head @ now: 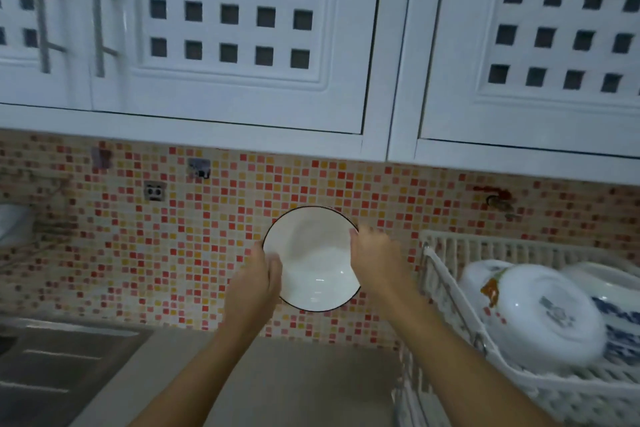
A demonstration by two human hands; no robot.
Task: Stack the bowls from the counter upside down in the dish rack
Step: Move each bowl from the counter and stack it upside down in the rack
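Observation:
A white bowl with a thin dark rim [313, 260] is held up in the air in front of the tiled wall, its inside facing me. My left hand [258, 282] grips its left edge and my right hand [375, 258] grips its right edge. To the right stands a white plastic dish rack [446, 284]. In the rack lies a white patterned bowl [540, 317] upside down, leaning on other dishes behind it [595, 279].
A steel sink and drainboard [59, 364] are at the lower left. The beige counter [294, 381] runs below my arms. White wall cabinets [242, 45] hang overhead, close above the mosaic backsplash [156, 253].

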